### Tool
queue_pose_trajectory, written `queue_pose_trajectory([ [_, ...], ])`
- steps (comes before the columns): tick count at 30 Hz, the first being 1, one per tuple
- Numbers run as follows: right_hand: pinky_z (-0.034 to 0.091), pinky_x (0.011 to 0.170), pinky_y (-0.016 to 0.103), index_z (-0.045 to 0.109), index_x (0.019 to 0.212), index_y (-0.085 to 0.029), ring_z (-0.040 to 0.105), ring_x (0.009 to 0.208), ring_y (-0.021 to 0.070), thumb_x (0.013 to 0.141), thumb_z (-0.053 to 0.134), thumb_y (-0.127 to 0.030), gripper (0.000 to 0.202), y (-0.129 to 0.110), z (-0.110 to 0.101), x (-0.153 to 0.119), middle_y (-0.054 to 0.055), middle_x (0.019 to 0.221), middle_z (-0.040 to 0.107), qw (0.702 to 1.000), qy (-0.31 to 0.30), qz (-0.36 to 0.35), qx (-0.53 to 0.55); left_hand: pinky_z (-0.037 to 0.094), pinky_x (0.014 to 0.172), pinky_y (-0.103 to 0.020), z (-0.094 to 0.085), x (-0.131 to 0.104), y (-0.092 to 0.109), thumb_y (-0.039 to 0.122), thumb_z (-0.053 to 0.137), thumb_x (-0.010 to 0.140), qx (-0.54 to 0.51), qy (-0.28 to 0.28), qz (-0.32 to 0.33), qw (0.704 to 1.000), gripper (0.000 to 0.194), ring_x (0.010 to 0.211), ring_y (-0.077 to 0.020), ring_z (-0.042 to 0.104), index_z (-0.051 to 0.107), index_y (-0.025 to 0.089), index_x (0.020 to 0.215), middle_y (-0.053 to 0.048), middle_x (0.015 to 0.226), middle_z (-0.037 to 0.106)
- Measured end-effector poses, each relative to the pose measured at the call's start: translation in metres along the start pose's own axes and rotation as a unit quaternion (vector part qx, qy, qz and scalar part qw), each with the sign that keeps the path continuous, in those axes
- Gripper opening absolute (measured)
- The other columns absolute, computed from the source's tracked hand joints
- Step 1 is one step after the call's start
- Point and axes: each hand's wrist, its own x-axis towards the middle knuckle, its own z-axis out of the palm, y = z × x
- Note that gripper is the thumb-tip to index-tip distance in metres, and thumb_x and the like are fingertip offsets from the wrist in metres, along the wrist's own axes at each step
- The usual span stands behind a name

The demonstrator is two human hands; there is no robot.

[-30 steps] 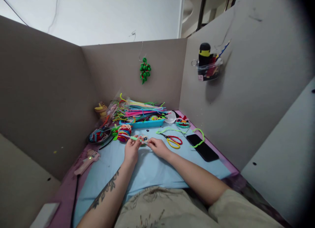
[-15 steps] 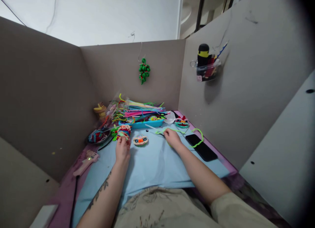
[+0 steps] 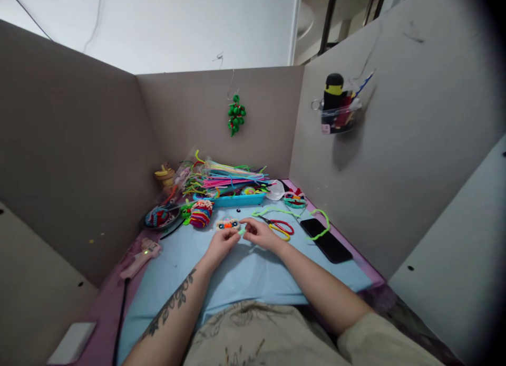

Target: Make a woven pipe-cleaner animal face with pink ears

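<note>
My left hand and my right hand meet over the middle of the blue cloth. Between their fingertips is a small pale green piece, perhaps fuzzy pipe cleaner; its shape is too small to make out. The left thumb and fingers pinch it, while the right fingers close on its other side. Just behind the hands lies a cream fuzzy face piece with dark eyes and an orange middle, partly covered by fingers. Scissors with red and yellow handles rest right of my right hand. A striped fuzzy roll lies to the left.
A blue tray heaped with pipe cleaners stands at the back. On the right lie a black phone and a green pipe cleaner. A pink glue gun and a dark bowl are left. Grey panels enclose the table.
The striped roll has left my left hand and lies on the cloth. My right hand has moved left from the scissors, and both hands have come together around the small green piece.
</note>
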Motion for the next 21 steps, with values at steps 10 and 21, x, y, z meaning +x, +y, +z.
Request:
queue_pose_trajectory([
  [10, 0.037, 0.057, 0.024, 0.061, 0.087, -0.016, 0.046, 0.06, 0.0128, 0.076, 0.054, -0.034, 0.022, 0.002, -0.004, 0.003, 0.0, 0.066, 0.054, 0.981, 0.185, 0.048, 0.016, 0.03, 0.045, -0.019, -0.003, 0.004, -0.001, 0.035, 0.067, 0.066, -0.034, 0.116, 0.046, 0.992, 0.031, 0.045, -0.0074, 0.043, 0.066, 0.013, 0.088, 0.001, 0.058, 0.057],
  [21, 0.037, 0.057, 0.024, 0.059, 0.087, -0.016, 0.046, 0.061, 0.013, 0.074, 0.053, -0.032, 0.021, 0.008, -0.007, 0.004, 0.0, 0.068, 0.052, 0.977, 0.193, 0.059, 0.061, 0.043, 0.064, -0.024, -0.015, 0.006, 0.004, 0.028, 0.07, 0.063, 0.009, 0.276, 0.118, 0.954, 0.04, 0.074, -0.0148, 0.056, 0.062, 0.018, 0.101, -0.007, 0.092, 0.063],
])
